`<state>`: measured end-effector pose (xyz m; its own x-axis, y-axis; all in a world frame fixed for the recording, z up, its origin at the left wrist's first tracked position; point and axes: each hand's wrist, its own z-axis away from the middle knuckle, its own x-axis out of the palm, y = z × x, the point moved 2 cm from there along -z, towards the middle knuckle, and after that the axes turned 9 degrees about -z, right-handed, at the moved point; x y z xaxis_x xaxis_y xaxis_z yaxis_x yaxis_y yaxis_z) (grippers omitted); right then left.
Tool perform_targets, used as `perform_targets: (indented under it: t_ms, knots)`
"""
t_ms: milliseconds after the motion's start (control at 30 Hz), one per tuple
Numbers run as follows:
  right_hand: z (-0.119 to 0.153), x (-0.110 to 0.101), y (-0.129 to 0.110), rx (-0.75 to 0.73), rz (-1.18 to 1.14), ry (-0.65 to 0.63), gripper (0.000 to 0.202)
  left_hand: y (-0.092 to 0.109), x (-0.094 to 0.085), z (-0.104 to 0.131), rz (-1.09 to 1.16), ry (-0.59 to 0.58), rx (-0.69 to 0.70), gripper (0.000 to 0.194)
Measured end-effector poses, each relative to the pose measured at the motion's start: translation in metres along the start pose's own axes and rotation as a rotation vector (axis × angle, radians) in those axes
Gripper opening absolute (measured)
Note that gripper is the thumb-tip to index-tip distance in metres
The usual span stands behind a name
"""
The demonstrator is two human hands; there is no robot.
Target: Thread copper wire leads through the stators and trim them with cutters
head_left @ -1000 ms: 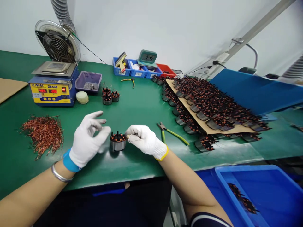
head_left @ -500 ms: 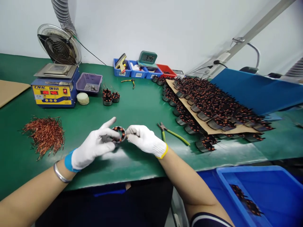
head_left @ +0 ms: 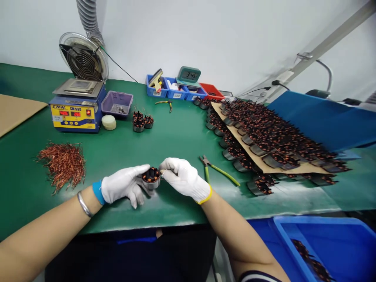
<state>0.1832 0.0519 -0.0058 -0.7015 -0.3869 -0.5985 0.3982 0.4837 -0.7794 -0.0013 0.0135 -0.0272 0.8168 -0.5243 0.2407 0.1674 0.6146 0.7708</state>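
In my gloved left hand (head_left: pixel 126 185) is a round motor stator (head_left: pixel 151 178), a grey metal ring with black and copper-coloured windings, held between thumb and fingers above the green table. My gloved right hand (head_left: pixel 179 175) is closed in a pinch at the stator's right edge; what its fingertips grip is too small to make out. Green-handled cutters (head_left: pixel 221 173) lie open to the right of my right hand. A pile of copper wire pieces (head_left: pixel 64 164) rests on the table to the left.
Stacked stators (head_left: pixel 273 133) with a cardboard sheet (head_left: pixel 239 141) fill the right side. A blue-yellow soldering pot (head_left: pixel 76 113), a purple tray (head_left: pixel 117 103) and two or more stators (head_left: pixel 138 122) stand farther back. A blue bin (head_left: pixel 343 243) sits low at the right.
The stator has turned in my left hand so its outer side shows. My left fingers have shifted beneath and around it. The whole view has moved slightly.
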Motion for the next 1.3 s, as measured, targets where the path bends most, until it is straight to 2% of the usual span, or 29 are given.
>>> perform_targets:
  t_ms: [33,133,167,200,233,300,333,400,433,467,533,567,633,700,767,800,833,933,1033,1133,1200,1267,1300]
  knots:
    - [0.000,0.000,0.000,0.017,0.059,0.007,0.013,0.001,0.001,0.001,0.018,0.050,0.070,0.056]
    - [-0.001,-0.002,0.000,0.089,0.173,0.011,0.014,0.007,0.004,0.008,0.028,0.277,0.397,0.048]
    - [-0.001,-0.001,0.000,0.110,0.165,-0.004,0.015,0.009,0.006,0.011,-0.019,0.344,0.497,0.036]
    - [-0.002,-0.001,0.001,0.121,0.133,-0.023,0.015,0.009,0.008,0.014,-0.108,0.430,0.593,0.021]
    - [-0.002,-0.001,0.001,0.121,0.088,-0.044,0.015,0.009,0.009,0.016,-0.245,0.531,0.691,0.017]
    - [-0.002,0.000,0.001,0.092,0.005,-0.067,0.015,0.007,0.013,0.021,-0.614,0.733,0.901,0.033]
    - [-0.002,-0.001,0.001,0.065,-0.022,-0.061,0.015,0.005,0.015,0.022,-0.790,0.816,1.001,0.035]
    - [-0.001,-0.002,0.000,0.006,-0.036,-0.013,0.015,-0.001,0.018,0.022,-1.031,0.910,1.153,0.026]
    - [0.000,-0.003,-0.001,-0.021,-0.025,0.016,0.015,-0.003,0.018,0.022,-1.084,0.932,1.177,0.016]
    - [0.001,-0.003,-0.002,-0.049,0.000,0.041,0.015,-0.004,0.018,0.021,-1.094,0.953,1.164,0.015]
    - [0.003,-0.001,-0.003,-0.102,0.087,0.061,0.016,-0.003,0.015,0.018,-1.094,0.956,1.058,0.039]
    - [0.004,0.000,-0.003,-0.125,0.140,0.053,0.016,-0.001,0.014,0.016,-1.112,0.934,0.987,0.045]
    - [0.005,0.004,-0.004,-0.155,0.234,0.020,0.018,0.002,0.012,0.013,-1.185,0.835,0.831,0.038]
    - [0.005,0.007,-0.004,-0.154,0.298,-0.020,0.020,0.005,0.010,0.011,-1.223,0.677,0.714,0.027]
    - [0.004,0.009,-0.004,-0.138,0.344,-0.065,0.020,0.007,0.007,0.010,-1.176,0.554,0.668,0.021]
    - [0.004,0.009,-0.004,-0.125,0.365,-0.086,0.020,0.008,0.006,0.009,-1.166,0.537,0.675,0.018]
    - [0.003,0.010,-0.003,-0.106,0.386,-0.099,0.019,0.008,0.004,0.009,-1.184,0.557,0.696,0.016]
    - [0.001,0.009,0.001,-0.053,0.380,-0.080,0.017,0.008,0.000,0.008,-1.379,0.722,0.755,0.016]
    - [0.001,0.009,0.005,-0.072,0.229,0.046,0.015,0.005,0.000,0.006,-1.510,0.814,0.729,0.018]
    - [0.002,0.005,0.004,-0.174,0.109,0.304,0.022,0.002,0.003,0.005,-1.514,0.843,0.681,0.019]
    - [0.003,0.003,0.001,-0.305,0.163,0.431,0.028,0.000,0.005,0.004,-1.509,0.842,0.660,0.019]
    - [0.001,0.002,-0.002,-0.400,0.282,0.424,0.032,-0.002,0.006,0.002,-1.515,0.830,0.644,0.019]
    - [0.000,0.003,-0.003,-0.417,0.337,0.359,0.032,-0.003,0.006,0.001,-1.518,0.825,0.639,0.018]
